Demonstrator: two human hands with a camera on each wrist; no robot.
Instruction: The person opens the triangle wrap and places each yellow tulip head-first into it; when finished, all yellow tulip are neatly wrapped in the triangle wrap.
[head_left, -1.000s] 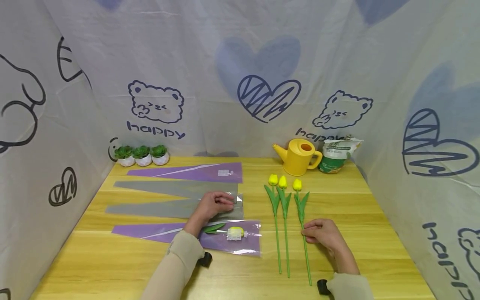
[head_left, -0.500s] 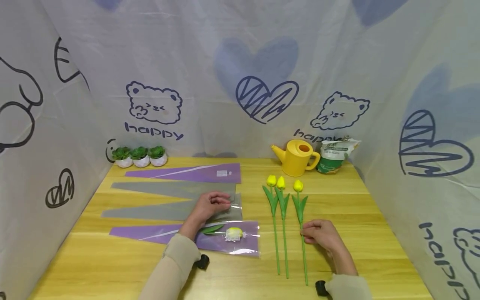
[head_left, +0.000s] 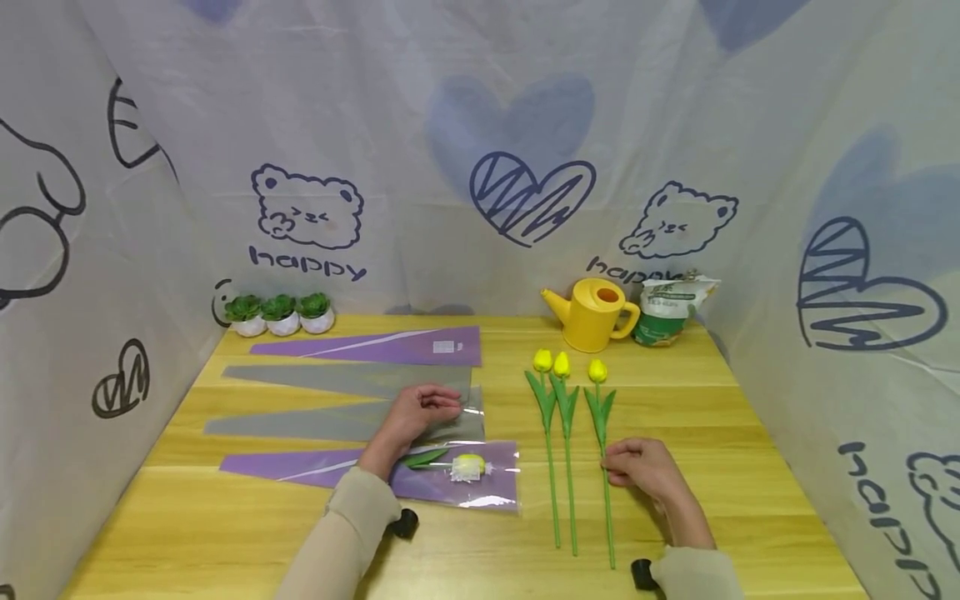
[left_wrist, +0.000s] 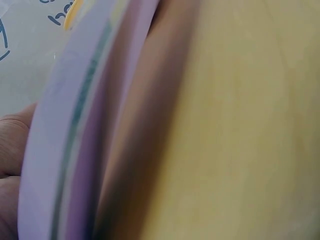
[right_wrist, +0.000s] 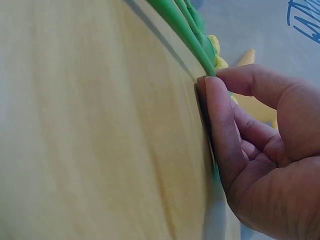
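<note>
Right grip pinches rightmost of 3 loose tulips mid-stem, long axis fore-aft; left grip farther off, relaxed over nearer gray sleeve.

Wood counter. Back: three plants left, yellow can and bag right. Left-centre: four sleeves, purple, gray, gray, purple back to front. Right of them: two tulips; third tulip beside, unclear if resting.

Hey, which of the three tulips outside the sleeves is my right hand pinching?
The rightmost tulip. Your right hand pinches its green stem, while the other two tulips lie closer together to its left, untouched.
</note>
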